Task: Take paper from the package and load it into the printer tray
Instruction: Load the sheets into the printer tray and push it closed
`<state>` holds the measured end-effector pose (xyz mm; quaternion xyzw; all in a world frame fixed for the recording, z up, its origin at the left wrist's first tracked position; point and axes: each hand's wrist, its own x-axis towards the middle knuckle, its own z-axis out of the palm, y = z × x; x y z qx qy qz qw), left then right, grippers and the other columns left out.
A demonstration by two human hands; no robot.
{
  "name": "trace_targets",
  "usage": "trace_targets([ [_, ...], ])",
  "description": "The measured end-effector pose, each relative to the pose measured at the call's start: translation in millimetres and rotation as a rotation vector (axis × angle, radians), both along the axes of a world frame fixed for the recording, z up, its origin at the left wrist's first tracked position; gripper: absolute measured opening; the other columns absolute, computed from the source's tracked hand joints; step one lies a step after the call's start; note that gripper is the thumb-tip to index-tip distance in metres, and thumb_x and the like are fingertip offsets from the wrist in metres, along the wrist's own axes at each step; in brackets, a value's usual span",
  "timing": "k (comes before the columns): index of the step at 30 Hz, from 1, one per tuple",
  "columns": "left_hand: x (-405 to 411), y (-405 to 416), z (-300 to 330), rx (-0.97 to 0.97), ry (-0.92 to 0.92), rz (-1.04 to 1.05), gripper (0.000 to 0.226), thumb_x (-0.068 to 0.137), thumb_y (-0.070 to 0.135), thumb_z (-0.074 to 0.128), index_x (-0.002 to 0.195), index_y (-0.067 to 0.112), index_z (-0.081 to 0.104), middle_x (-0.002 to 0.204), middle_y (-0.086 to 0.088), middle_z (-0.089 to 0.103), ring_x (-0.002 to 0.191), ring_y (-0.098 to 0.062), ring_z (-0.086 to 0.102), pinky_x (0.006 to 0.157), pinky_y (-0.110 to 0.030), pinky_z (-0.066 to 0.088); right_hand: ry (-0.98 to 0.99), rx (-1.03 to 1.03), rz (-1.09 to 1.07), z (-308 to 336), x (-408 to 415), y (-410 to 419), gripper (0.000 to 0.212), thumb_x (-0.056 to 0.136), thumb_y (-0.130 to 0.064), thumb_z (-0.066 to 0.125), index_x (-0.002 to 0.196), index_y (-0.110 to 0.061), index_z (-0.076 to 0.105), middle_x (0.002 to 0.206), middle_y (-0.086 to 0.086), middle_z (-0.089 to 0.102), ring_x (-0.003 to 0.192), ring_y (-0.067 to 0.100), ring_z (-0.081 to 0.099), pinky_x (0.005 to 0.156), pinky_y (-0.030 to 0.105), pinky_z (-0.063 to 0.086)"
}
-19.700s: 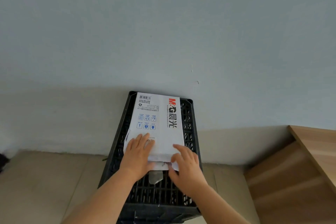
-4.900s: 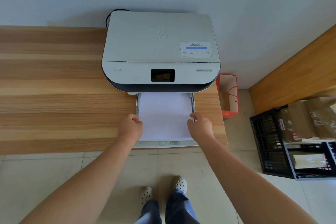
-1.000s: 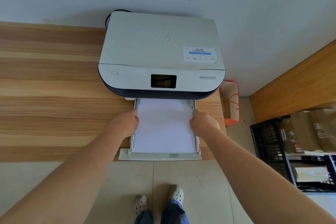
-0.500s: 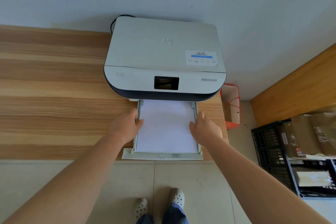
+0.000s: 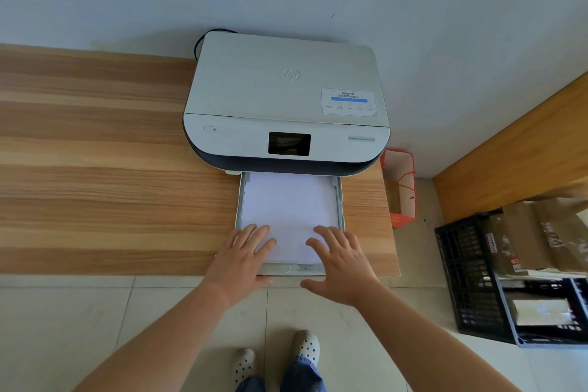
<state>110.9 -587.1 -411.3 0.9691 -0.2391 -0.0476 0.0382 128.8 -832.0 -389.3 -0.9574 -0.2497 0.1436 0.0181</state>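
- Head view: our left hand (image 5: pixel 242 259) and right hand (image 5: pixel 342 266) lie flat with fingers spread, gripping nothing, on the near end of the paper (image 5: pixel 288 210).
- Paper sits in the tray (image 5: pixel 239 200), pulled out from the printer (image 5: pixel 286 102) over the tabletop (image 5: pixel 95 169) edge.
- Black crate (image 5: pixel 461 277) stands on the floor, right.

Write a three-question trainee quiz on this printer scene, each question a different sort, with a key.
1. True or false: the tray is pulled out of the printer with paper in it.
2. The left hand and right hand lie: A) clenched on the tray's sides B) open, fingers flat on the paper C) on the printer lid
3. Fill in: the printer stands on a wooden ____.

Key: 1 true; 2 B; 3 desk
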Motion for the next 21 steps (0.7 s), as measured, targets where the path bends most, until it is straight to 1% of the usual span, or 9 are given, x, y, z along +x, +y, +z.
trace_targets([
  [2,2,0,3,-0.014,-0.02,-0.007,0.079,0.059,0.059,0.077,0.122,0.021,0.047,0.13,-0.007,0.055,0.119,-0.027,0.04,0.093,-0.046,0.05,0.007,-0.017,0.007,-2,-1,2,0.072,0.073,-0.072,0.046,0.132,-0.03,0.039,0.148,0.001,0.035,0.135,0.028,0.033,0.111,0.05,0.023],
  [5,3,1,8,-0.042,-0.061,-0.006,0.069,0.067,0.056,0.072,0.122,0.02,0.049,0.129,-0.005,0.057,0.117,-0.023,0.041,0.092,-0.043,0.05,-0.009,-0.01,-0.018,1,0,3,0.069,0.074,-0.069,0.047,0.131,-0.03,0.04,0.147,0.0,0.037,0.134,0.027,0.035,0.111,0.051,0.023],
  [7,4,2,12,-0.047,-0.071,0.006,0.065,0.071,0.056,0.07,0.121,0.019,0.051,0.128,-0.004,0.057,0.116,-0.022,0.041,0.093,-0.042,0.05,-0.019,0.008,-0.029,3,3,4,0.068,0.076,-0.065,0.048,0.132,-0.029,0.04,0.148,0.001,0.036,0.136,0.027,0.033,0.112,0.05,0.02],
  [8,5,2,14,-0.036,-0.072,0.008,0.066,0.071,0.057,0.069,0.121,0.019,0.052,0.128,-0.003,0.057,0.116,-0.022,0.041,0.093,-0.043,0.05,-0.022,0.013,-0.029,5,6,3,0.068,0.076,-0.063,0.049,0.134,-0.029,0.039,0.149,0.001,0.033,0.139,0.027,0.029,0.114,0.05,0.016],
  [11,10,2,18,-0.007,-0.074,0.032,0.072,0.068,0.06,0.07,0.122,0.016,0.055,0.126,-0.004,0.057,0.114,-0.023,0.043,0.093,-0.043,0.049,-0.004,0.006,-0.023,10,16,2,0.074,0.079,-0.062,0.049,0.142,-0.029,0.029,0.157,0.0,0.018,0.146,0.026,0.01,0.116,0.049,-0.004],
  [13,14,1,19,0.01,-0.068,0.062,0.076,0.066,0.061,0.069,0.124,0.014,0.055,0.128,-0.005,0.057,0.116,-0.024,0.043,0.094,-0.044,0.048,-0.002,-0.013,-0.015,12,23,3,0.079,0.08,-0.064,0.048,0.146,-0.029,0.023,0.16,0.0,0.01,0.148,0.025,0.001,0.115,0.049,-0.011],
  [17,25,0,21,0.066,-0.058,0.087,0.082,0.064,0.06,0.072,0.129,0.012,0.054,0.134,-0.008,0.055,0.122,-0.029,0.043,0.096,-0.048,0.046,-0.005,-0.068,-0.033,13,35,5,0.085,0.081,-0.067,0.044,0.151,-0.03,0.01,0.162,0.001,-0.005,0.147,0.024,-0.015,0.115,0.052,-0.015],
  [19,32,-2,22,0.088,-0.046,0.102,0.086,0.062,0.057,0.076,0.132,0.013,0.053,0.138,-0.009,0.053,0.126,-0.03,0.045,0.097,-0.05,0.045,-0.018,-0.087,-0.053,12,41,6,0.087,0.082,-0.069,0.042,0.151,-0.031,0.007,0.161,0.002,-0.011,0.145,0.024,-0.021,0.113,0.053,-0.017],
  [21,39,-4,23,0.109,-0.03,0.113,0.088,0.064,0.053,0.077,0.137,0.014,0.049,0.144,-0.01,0.048,0.131,-0.031,0.044,0.101,-0.051,0.041,-0.032,-0.099,-0.07,11,47,8,0.088,0.082,-0.069,0.043,0.151,-0.031,0.005,0.161,0.002,-0.015,0.144,0.024,-0.024,0.112,0.053,-0.018],
])
